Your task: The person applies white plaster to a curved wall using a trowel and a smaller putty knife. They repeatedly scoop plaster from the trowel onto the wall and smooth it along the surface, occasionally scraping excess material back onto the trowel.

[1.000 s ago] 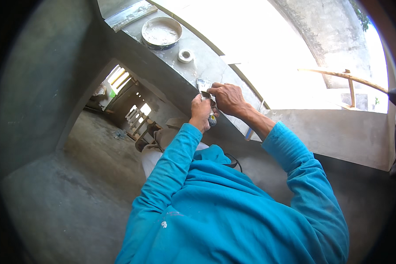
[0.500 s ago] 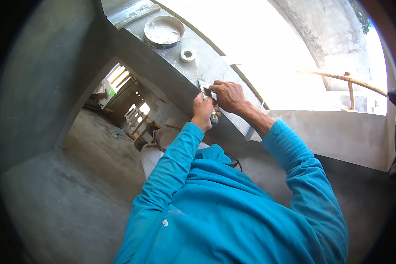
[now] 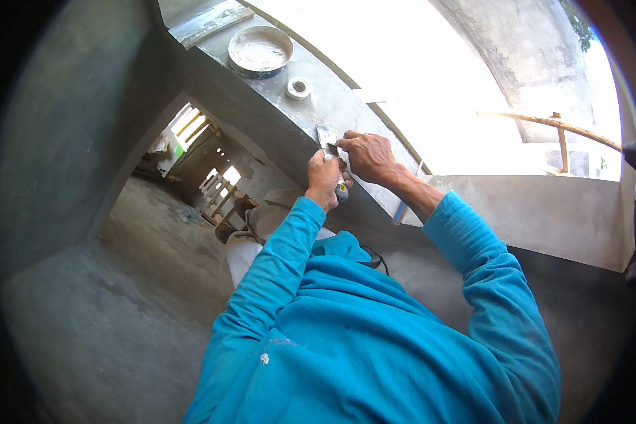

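My left hand (image 3: 323, 177) is wrapped round the handle of a putty knife. The knife's pale-smeared metal blade (image 3: 326, 133) points up and away over the ledge, and the dark end of its handle (image 3: 342, 192) sticks out below my fingers. My right hand (image 3: 369, 153) comes in from the right with fingers bent and pinched. In them is a small dark flat piece (image 3: 332, 149), its edge against the putty knife's blade; its exact kind is too small to tell.
Along the ledge (image 3: 325, 83) stand a round pan (image 3: 261, 72) of white paste, a white tape roll (image 3: 290, 92) and a board (image 3: 208, 25). A thin blue strip (image 3: 400, 213) lies nearer me. Beyond the bright opening runs a wooden rail (image 3: 530, 120). A doorway opens at left.
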`<state>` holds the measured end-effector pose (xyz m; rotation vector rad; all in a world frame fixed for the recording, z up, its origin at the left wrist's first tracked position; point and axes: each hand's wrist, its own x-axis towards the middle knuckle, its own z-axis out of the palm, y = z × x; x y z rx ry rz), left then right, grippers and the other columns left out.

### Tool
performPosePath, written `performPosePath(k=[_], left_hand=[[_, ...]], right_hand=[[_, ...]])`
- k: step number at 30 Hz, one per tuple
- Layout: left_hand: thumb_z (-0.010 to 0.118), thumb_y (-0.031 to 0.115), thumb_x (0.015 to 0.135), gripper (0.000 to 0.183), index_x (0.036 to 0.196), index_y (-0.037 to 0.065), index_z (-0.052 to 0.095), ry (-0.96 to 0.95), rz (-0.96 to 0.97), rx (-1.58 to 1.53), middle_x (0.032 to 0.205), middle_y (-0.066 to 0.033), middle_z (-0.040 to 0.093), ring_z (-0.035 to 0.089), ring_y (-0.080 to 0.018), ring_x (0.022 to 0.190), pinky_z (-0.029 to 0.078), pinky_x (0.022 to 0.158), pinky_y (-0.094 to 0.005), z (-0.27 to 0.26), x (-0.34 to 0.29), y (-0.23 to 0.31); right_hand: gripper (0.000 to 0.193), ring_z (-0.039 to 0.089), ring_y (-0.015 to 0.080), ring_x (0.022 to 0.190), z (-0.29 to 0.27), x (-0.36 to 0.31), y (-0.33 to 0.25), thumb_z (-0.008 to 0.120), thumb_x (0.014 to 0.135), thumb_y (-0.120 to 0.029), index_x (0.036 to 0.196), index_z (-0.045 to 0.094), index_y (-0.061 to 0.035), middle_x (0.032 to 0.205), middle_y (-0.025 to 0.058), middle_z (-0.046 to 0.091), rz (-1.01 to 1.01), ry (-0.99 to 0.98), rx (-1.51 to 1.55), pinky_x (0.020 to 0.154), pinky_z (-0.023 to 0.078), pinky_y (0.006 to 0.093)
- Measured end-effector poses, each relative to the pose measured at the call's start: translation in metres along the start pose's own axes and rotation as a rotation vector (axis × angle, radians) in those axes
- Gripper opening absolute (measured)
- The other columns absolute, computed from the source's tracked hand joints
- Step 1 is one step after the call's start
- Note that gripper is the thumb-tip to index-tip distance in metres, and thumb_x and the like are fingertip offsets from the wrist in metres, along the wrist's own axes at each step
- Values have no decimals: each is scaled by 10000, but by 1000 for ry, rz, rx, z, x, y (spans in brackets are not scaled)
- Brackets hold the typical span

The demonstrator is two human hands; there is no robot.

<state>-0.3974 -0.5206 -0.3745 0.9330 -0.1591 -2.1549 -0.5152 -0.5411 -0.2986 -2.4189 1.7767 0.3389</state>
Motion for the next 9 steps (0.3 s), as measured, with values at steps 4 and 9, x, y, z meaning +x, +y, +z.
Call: performPosePath(k=[4,9], left_hand=[[484,53,959,80,1006,97,531,19,29,39,739,-36,549,516,-121,529,453,428,-289,5,1,-1],[476,62,956,92,1024,95,529,4,17,-2,756,-36,561,524,-126,537,466,432,-299,6,-1,0]], right_hand=[[140,708,293,843,1,-8,-3,677,819,-178,941,737,-145,950,61,677,-2,15,-9,676,550,418],[247,713,309,868,-1,-8,2,737,774,-229,1011,756,-163,977,61,689,-6,-44,16,694,559,413]])
